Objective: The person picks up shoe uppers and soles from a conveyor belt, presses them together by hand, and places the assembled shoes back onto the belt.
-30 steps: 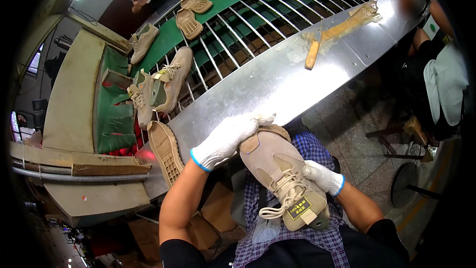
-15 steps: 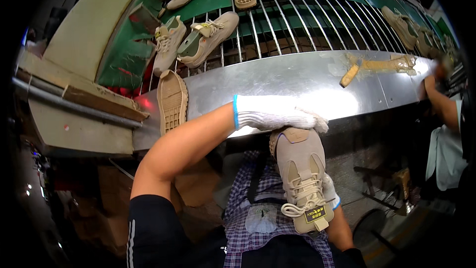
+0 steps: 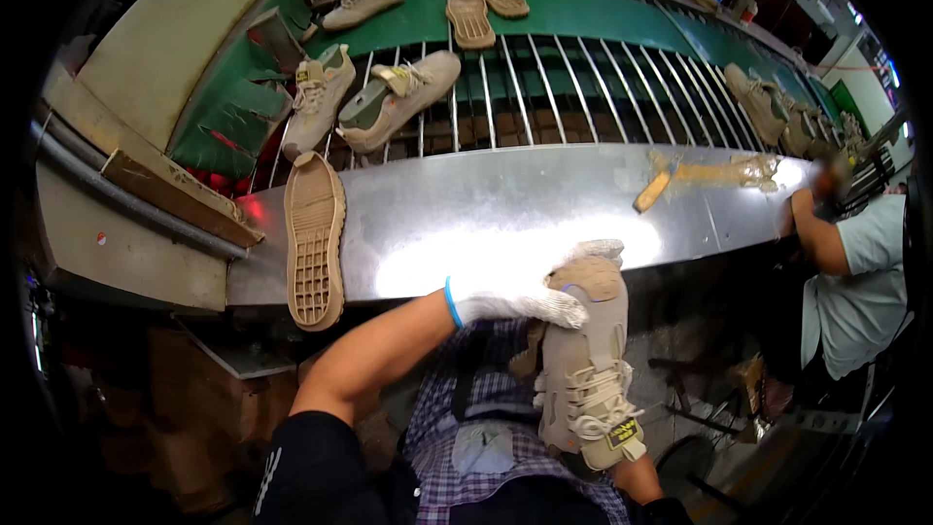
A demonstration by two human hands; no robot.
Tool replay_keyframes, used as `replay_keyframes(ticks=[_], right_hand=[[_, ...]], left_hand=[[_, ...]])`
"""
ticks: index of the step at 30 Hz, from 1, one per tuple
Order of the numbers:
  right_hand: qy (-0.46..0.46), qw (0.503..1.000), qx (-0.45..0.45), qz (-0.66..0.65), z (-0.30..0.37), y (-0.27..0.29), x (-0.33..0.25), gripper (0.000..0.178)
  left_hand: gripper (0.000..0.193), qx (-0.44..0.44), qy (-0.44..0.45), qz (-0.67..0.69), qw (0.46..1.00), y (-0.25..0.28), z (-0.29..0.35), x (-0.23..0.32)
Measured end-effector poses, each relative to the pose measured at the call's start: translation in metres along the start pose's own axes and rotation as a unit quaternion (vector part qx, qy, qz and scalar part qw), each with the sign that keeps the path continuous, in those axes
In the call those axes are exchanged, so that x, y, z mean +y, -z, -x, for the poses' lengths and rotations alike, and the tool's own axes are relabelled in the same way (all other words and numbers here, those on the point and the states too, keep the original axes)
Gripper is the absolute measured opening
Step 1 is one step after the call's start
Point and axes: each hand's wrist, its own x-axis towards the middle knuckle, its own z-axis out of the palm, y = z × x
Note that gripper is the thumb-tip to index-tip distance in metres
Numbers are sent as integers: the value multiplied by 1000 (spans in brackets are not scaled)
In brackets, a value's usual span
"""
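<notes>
the beige shoe (image 3: 585,369) is held above the lap, over the plaid apron (image 3: 437,418), toe pointing away from the wearer, laces up. the left hand (image 3: 520,301), in a white glove with a blue cuff, is clamped on the toe, thumb across the upper. the right hand (image 3: 626,369) is mostly hidden behind the shoe; its grip cannot be told. beyond the shoe runs a metal ledge (image 3: 437,224). at its left end lies a loose tan sole (image 3: 314,243), grid side up, its near end overhanging the edge. a wooden-handled tool (image 3: 652,192) rests farther right, beside a strip of tan tape (image 3: 724,172). behind the ledge, a laced shoe (image 3: 413,97) lies on metal bars (image 3: 544,102). a co-worker (image 3: 865,272) in a pale shirt is at right.
</notes>
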Motion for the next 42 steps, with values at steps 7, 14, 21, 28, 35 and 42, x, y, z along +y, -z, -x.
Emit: replay_keyframes(ticks=[7,14,21,28,35,42], right_hand=[[-27,991,-53,120,-39,-44,-20,113],[-126,964,50,230,-70,-49,-11,89],[21,363,156,919,-59,-186,-67,63],[213,388,50,896,-86,-200,-77,55],[305,721,62,619,-63,-106,-112,77],[290,724,39,625,-98,-121,-89,80]], left_hand=[[98,87,-38,-94,991,-9,13,81],[62,193,-7,-5,981,-7,65,67],[60,219,15,0,976,9,72,28],[60,103,-34,212,971,-19,50,-79],[97,155,7,-373,915,-59,103,-66],[67,147,-159,-195,957,-9,77,-31]])
